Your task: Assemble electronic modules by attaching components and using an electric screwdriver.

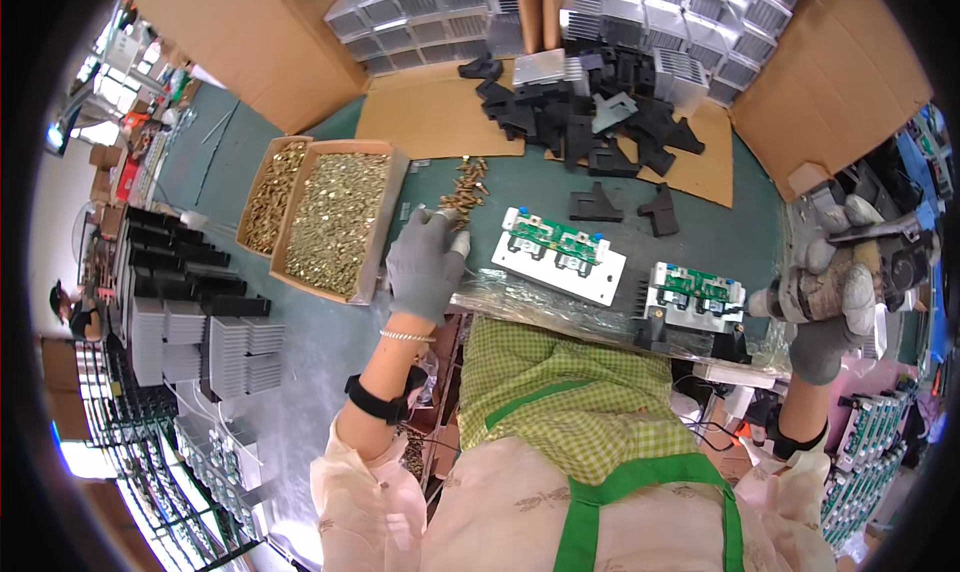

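Observation:
My left hand, in a grey glove, reaches palm down to the near end of a loose row of brass screws. Its thumb stands apart from the fingers, whose tips touch the screws. At the right, my gloved right hand is wrapped round a brownish cylindrical tool that looks like a power screwdriver, lying sideways; part of it is hidden. Near the tool's tip is a green circuit board on a white metal plate, with black brackets at its near edge. A second such board lies between my hands.
Two cardboard boxes of small brass parts stand left of my left hand. Black plastic brackets are heaped on cardboard at the back, with two loose ones nearer. Stacked finned heat sinks line the rear, between cardboard walls.

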`<state>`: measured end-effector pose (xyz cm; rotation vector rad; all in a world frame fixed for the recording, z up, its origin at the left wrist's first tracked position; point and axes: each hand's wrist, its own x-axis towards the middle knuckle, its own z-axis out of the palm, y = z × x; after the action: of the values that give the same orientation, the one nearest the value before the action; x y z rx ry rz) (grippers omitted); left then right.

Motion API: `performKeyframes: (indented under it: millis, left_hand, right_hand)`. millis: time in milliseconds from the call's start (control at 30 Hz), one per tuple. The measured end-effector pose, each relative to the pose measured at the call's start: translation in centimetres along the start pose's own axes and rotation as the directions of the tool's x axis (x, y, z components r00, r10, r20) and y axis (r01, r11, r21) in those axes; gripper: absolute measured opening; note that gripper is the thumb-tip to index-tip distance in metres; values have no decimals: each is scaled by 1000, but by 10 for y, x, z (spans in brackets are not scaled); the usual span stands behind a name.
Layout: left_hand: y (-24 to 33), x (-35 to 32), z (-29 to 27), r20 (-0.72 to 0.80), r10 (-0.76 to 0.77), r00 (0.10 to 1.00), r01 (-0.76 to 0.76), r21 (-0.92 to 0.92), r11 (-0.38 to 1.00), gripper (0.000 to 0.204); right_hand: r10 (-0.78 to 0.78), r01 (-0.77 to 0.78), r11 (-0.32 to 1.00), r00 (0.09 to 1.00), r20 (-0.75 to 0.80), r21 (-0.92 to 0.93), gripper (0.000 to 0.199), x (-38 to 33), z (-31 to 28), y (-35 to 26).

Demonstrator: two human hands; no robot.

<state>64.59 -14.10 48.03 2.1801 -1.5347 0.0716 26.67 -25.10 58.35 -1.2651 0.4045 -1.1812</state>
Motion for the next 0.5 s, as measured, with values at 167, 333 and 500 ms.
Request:
performKeyframes:
  millis: [167, 333, 500]
  left_hand:
    - [-8, 2, 31, -79, -135, 988, 136, 15, 991, 15]
    - [31, -2, -12, 144, -361, 921, 366, -636, 680, 14]
    - [106, -30, -42, 678, 198, 708, 706, -684, -182, 26]
  right_hand:
    - [-35, 15, 981, 994, 101, 195, 73, 3, 4, 4]
    - [-42, 31, 995, 994, 105, 99, 72, 7, 29, -17]
    - [-119, 61, 970, 964, 240, 236, 61, 20, 55, -25]
